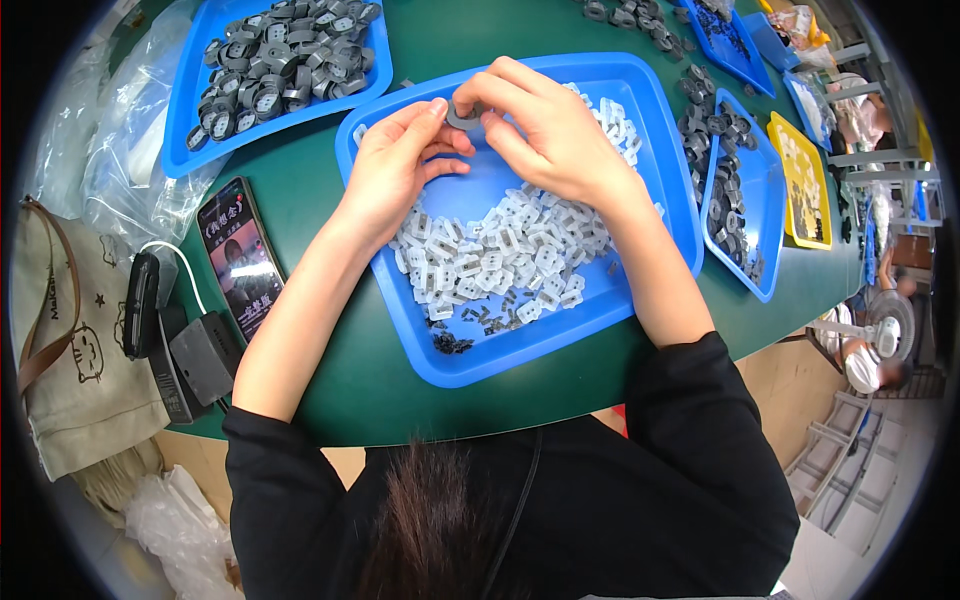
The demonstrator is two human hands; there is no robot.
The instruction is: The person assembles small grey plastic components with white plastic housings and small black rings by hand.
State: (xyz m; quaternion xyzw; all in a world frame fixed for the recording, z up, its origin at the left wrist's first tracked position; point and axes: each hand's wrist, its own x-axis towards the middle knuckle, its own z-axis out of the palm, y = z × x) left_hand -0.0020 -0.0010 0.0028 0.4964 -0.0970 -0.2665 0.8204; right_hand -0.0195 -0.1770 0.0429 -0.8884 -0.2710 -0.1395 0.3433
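Above the far part of a blue tray (430, 368), a dark grey round plastic part (462, 118) is held up between my two hands. The fingers and thumb of my right hand (548, 135) are closed around its right side. My left hand (392, 165) pinches at its left edge with thumb and forefinger, the other fingers curled below. Much of the part is covered by fingers. Beneath my hands lies a heap of translucent white plastic pieces (500, 245). Small black pieces (452, 343) lie in the tray's near left corner.
Another blue tray (178, 150) at the far left holds a pile of grey round parts (285, 60). A phone (242, 255) and a grey box (205, 355) lie left of my forearm, beside a canvas bag (90, 350). To the right stand a blue tray (765, 200) and a yellow tray (800, 150).
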